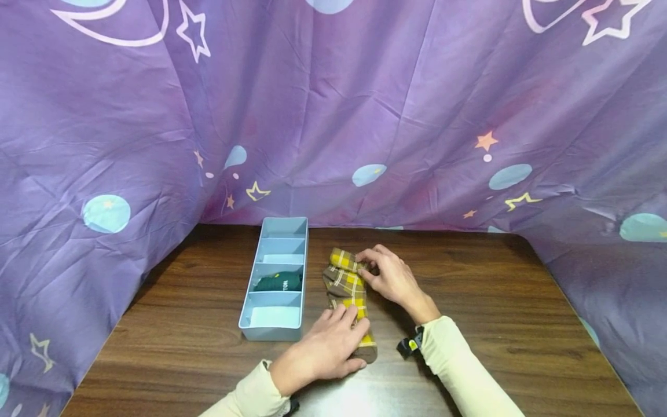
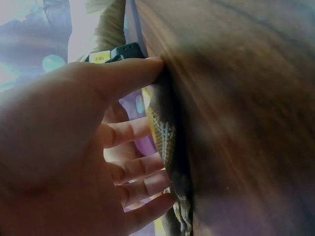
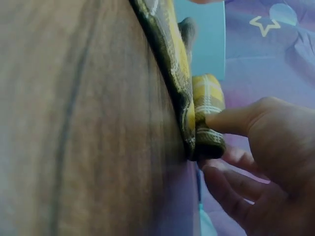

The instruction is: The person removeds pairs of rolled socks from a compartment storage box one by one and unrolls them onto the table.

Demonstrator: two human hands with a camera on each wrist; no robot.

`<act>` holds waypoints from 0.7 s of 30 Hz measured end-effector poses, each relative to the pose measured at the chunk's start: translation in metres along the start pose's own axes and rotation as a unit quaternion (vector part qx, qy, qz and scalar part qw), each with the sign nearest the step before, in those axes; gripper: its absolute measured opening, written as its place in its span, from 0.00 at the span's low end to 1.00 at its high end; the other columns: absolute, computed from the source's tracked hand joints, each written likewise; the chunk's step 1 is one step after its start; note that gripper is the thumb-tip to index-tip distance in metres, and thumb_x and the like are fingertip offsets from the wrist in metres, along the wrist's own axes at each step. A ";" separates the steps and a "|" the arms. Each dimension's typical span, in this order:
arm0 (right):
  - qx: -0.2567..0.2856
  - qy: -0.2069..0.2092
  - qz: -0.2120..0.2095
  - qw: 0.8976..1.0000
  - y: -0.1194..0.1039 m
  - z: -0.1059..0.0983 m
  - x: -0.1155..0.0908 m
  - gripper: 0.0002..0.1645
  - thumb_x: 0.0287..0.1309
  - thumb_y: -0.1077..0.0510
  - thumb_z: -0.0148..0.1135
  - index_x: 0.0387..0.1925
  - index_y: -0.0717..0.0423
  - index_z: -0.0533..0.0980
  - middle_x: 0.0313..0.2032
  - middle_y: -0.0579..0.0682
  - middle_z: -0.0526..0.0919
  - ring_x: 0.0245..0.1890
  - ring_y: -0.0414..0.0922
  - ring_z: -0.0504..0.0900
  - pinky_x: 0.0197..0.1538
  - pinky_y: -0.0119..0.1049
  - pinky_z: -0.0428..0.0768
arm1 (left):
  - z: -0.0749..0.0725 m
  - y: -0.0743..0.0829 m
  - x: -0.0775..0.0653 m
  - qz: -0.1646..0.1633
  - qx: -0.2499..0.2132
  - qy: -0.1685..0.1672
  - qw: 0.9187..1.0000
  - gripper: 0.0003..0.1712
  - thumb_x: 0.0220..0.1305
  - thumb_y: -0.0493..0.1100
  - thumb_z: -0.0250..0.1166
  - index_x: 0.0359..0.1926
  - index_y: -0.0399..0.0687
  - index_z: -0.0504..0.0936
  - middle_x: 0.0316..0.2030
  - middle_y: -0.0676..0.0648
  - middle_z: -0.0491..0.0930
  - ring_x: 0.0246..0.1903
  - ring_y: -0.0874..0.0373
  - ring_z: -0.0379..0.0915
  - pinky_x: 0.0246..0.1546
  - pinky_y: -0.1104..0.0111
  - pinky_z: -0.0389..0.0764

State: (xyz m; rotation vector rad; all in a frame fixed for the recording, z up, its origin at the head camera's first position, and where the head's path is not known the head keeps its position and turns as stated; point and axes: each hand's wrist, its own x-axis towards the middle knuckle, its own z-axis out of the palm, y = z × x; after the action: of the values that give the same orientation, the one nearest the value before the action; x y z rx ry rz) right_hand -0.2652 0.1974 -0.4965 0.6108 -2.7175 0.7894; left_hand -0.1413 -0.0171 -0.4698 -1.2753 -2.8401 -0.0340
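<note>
A pair of yellow-and-brown plaid socks [image 1: 346,283] lies lengthwise on the table, the far end folded over into a thick roll [image 3: 208,108]. My right hand [image 1: 392,274] pinches that roll at its right end, thumb on one side and fingertips on the other. Across the near part of the socks rests my left hand [image 1: 333,341], its fingers [image 2: 140,164] nearly straight and spread over the fabric. The brown toe end [image 1: 367,351] shows by the left thumb. Some of the plaid is hidden under the left hand.
Left of the socks stands a light blue organizer box [image 1: 271,333] with several compartments. A dark green folded item [image 1: 279,282] with white lettering sits in one of them. The wooden table [image 1: 484,301] ends at a purple patterned curtain [image 1: 333,133] behind and at the sides.
</note>
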 end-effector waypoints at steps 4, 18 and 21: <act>-0.015 -0.018 0.010 1.000 0.001 0.000 0.001 0.22 0.61 0.51 0.80 0.56 0.44 0.86 0.46 0.46 0.84 0.42 0.44 0.84 0.39 0.44 0.83 | 0.003 0.001 -0.001 0.001 0.007 0.014 1.000 0.32 0.66 0.68 0.72 0.61 0.58 0.74 0.58 0.50 0.74 0.57 0.54 0.71 0.57 0.61 0.79; -0.035 0.044 0.037 0.998 0.010 0.005 0.012 0.14 0.66 0.57 0.73 0.52 0.48 0.84 0.43 0.49 0.83 0.38 0.45 0.82 0.36 0.46 0.81 | -0.001 0.000 -0.002 -0.002 -0.007 0.002 1.000 0.32 0.65 0.67 0.74 0.60 0.58 0.74 0.58 0.51 0.74 0.57 0.55 0.71 0.58 0.62 0.79; -0.021 0.045 0.024 0.998 0.010 0.006 0.015 0.10 0.65 0.60 0.72 0.46 0.48 0.82 0.36 0.47 0.81 0.33 0.43 0.79 0.32 0.41 0.77 | -0.002 0.001 -0.003 -0.001 -0.010 0.001 1.000 0.32 0.65 0.67 0.74 0.60 0.58 0.74 0.58 0.51 0.73 0.57 0.55 0.71 0.58 0.62 0.79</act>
State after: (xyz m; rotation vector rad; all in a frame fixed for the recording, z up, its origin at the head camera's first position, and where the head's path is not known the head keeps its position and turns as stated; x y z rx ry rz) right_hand -0.2835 0.1966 -0.5009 0.4901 -2.6687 0.7496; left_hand -0.1391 -0.0188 -0.4682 -1.2768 -2.8468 -0.0634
